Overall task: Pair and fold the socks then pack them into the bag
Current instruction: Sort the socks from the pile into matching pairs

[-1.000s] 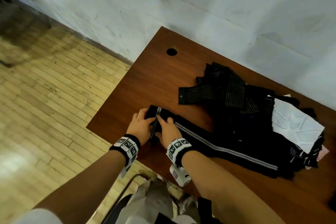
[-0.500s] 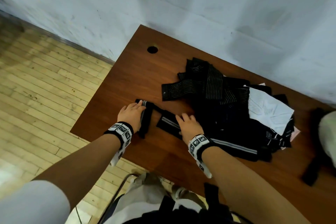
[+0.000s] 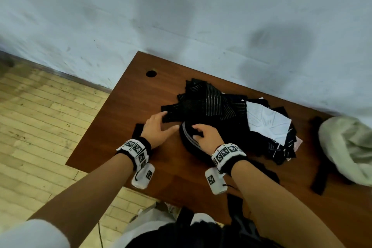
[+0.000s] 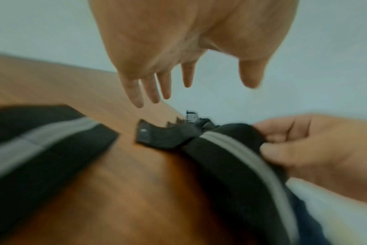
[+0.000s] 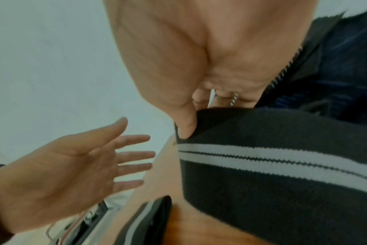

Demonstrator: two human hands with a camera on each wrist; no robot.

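From the head camera, the right hand (image 3: 208, 137) pinches the black sock with white stripes (image 3: 188, 141) near the middle of the worktop (image 3: 112, 131), its end bent up into a fold, probably so the halves can be doubled over. The left hand (image 3: 157, 131) hovers at 9 o'clock of it, fingers spread and holding nothing, over a second dark piece (image 3: 137, 130). The sock pile (image 3: 211, 104) lies at 1 o'clock, and a pale green bag (image 3: 348, 147) sits at 3 o'clock, at the worktop's right edge.

The left wrist camera shows that hand's fingers (image 4: 149, 87) straight and apart above the wood, palm down, likely ready to press the fold flat.

In the right wrist camera, the thumb (image 5: 186, 122) digs into the sock's black edge (image 5: 262, 126) while the curled fingers clamp behind it, wrist bent downward.
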